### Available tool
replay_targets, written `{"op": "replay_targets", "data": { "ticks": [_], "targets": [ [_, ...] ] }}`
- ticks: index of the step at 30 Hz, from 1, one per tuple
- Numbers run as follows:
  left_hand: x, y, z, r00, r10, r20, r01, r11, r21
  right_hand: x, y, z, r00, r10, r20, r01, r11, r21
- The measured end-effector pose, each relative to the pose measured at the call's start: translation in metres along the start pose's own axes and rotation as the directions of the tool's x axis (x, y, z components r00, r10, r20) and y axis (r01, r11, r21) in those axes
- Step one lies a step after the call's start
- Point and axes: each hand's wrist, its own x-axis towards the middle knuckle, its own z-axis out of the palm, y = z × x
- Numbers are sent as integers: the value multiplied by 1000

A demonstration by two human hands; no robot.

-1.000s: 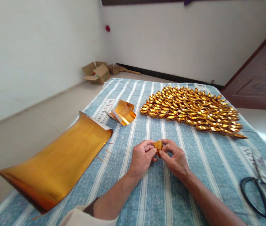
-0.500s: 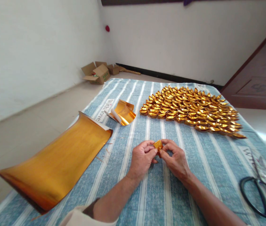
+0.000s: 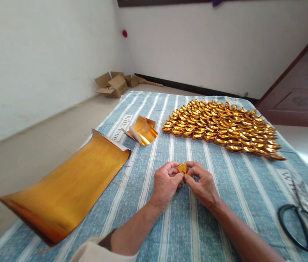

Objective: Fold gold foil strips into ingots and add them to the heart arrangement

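Note:
Between my fingertips, over the middle of the striped cloth, is a small folded piece of gold foil paper (image 3: 182,167). My left hand (image 3: 167,182) pinches it from the left. From the other side my right hand (image 3: 201,182) grips it too, thumb and fingers meeting at its lower part. The fingers cover much of the piece. Beyond my hands, many shiny gold boat-shaped foil ingots (image 3: 219,127) stand in packed rows. A large gold foil sheet (image 3: 69,182) lies to the left, and smaller curled foil pieces (image 3: 143,130) rest further back.
Black-handled scissors (image 3: 297,218) lie at the right edge near a blurred, light brown thing. Thin foil scraps (image 3: 121,176) lie beside the large sheet. Blue-and-white striped cloth (image 3: 148,233) covers the table. Open cardboard boxes (image 3: 112,86) stand on the floor against the wall.
Both hands keep their hold on the small foil piece, with slight finger shifts around it. The rest of the scene looks the same apart from a tiny camera shift.

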Motion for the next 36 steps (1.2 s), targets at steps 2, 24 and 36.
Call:
{"op": "replay_targets", "data": {
  "ticks": [2,24,36],
  "targets": [
    [0,0,0,1000,6,-7,-6,1000,-1,0,-1,0,1000,-10,5,10,1000,5],
    [-4,1,1,999,-2,36,3,1000,-8,2,-2,-1,1000,2,-15,-2,999,44],
    [-5,4,-1,997,-34,62,37,998,-44,2,-3,0,999,18,-37,-16,999,46]
  ]
}}
